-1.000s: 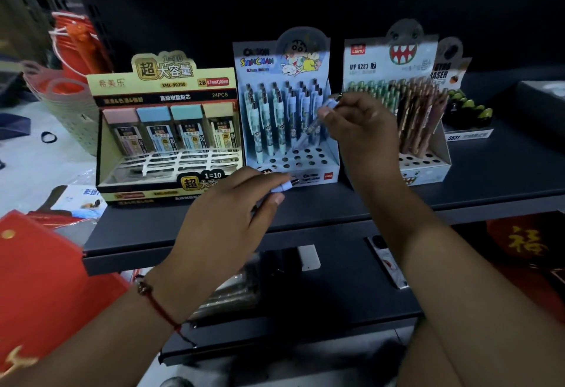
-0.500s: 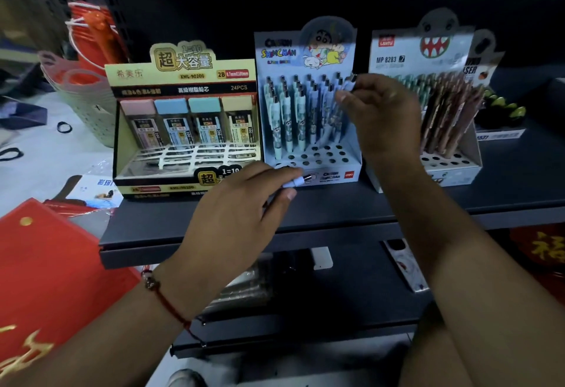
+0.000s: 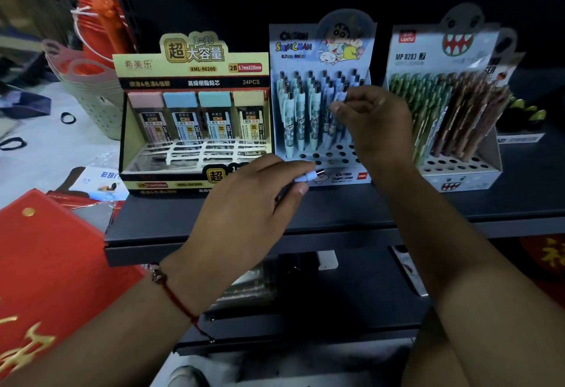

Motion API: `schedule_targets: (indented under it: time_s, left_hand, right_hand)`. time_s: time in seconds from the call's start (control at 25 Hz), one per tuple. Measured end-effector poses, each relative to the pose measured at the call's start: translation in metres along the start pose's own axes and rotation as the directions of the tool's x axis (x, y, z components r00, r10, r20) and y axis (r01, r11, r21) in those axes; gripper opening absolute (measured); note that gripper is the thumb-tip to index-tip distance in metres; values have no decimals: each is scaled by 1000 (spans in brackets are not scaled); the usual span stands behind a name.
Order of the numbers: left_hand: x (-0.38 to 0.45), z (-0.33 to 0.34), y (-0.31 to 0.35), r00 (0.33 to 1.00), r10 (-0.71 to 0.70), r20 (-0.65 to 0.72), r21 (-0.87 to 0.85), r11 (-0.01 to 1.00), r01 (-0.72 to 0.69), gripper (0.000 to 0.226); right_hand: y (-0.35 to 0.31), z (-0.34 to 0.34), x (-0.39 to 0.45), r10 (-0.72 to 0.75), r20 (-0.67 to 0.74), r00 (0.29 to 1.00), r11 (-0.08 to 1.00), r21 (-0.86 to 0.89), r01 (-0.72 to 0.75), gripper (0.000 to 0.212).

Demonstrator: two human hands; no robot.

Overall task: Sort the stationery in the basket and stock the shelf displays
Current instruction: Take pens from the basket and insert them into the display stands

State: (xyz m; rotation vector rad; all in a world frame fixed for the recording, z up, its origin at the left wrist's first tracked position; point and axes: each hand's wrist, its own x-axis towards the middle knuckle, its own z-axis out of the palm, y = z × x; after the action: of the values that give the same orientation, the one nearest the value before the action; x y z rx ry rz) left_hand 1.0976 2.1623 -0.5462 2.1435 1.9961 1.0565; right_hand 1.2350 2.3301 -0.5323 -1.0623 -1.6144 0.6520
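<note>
We are gripping a spare pencil (image 3: 306, 177) in our left hand (image 3: 244, 206), low before the shelf (image 3: 336, 212), its tip poking out past our fingers and apt to slip. Our right hand (image 3: 374, 124) is pinching another pencil (image 3: 338, 102) above the blue display (image 3: 321, 99); tilting it could be missing an open hole or knocking its upright neighbours askew.

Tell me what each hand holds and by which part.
The right hand pinches a pale blue pen near its top end, over the blue pen display. The left hand grips another pen; only its tip end shows.
</note>
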Motion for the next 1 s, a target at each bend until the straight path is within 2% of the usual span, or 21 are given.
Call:
schedule_targets:
  time_s: [0.24, 0.44, 0.56, 0.6, 0.68, 0.72, 0.76, 0.8, 0.92, 1.0]
  left_hand:
    - [1, 1, -3, 1000, -15, 11, 28, 1000, 15, 33]
    - [2, 0, -1, 999, -51, 15, 25, 998, 51, 40]
    - [0, -1, -1, 998, -55, 22, 20, 998, 55, 47]
    - [1, 0, -1, 998, -58, 16, 20, 998, 58, 48]
    - [3, 2, 0, 998, -56, -8, 28, 998, 56, 47]
    - [5, 3, 1, 998, -50, -26, 24, 998, 50, 45]
    - [5, 4, 2, 998, -44, -43, 7, 999, 45, 43]
    - [6, 5, 3, 998, -41, -55, -18, 999, 40, 41]
    - [5, 8, 9, 998, -40, -54, -55, 998, 37, 38]
    - [5, 13, 14, 999, -26, -45, -21, 999, 25, 39]
  right_hand:
    - [4, 14, -2, 26, 43, 999, 998, -66, -23, 28]
    - [4, 6, -15, 99, 104, 990, 994, 26, -102, 35]
    - [-8, -6, -35, 182, 183, 966, 967, 144, -209, 13]
    - [-15, -12, -42, 251, 275, 928, 930, 197, -310, 9]
    - [-31, -22, -55, 351, 554, 755, 818, 211, -535, 13]
    - [-36, -26, -62, 359, 661, 659, 790, 160, -591, 17]
    - [-39, -27, -69, 354, 720, 597, 776, 130, -617, 19]
    - [-40, -27, -77, 347, 739, 577, 760, 138, -635, 16]
    - [-36, -28, -93, 358, 685, 634, 707, 244, -663, 10]
    - [-32, -33, -95, 371, 646, 667, 697, 281, -660, 12]
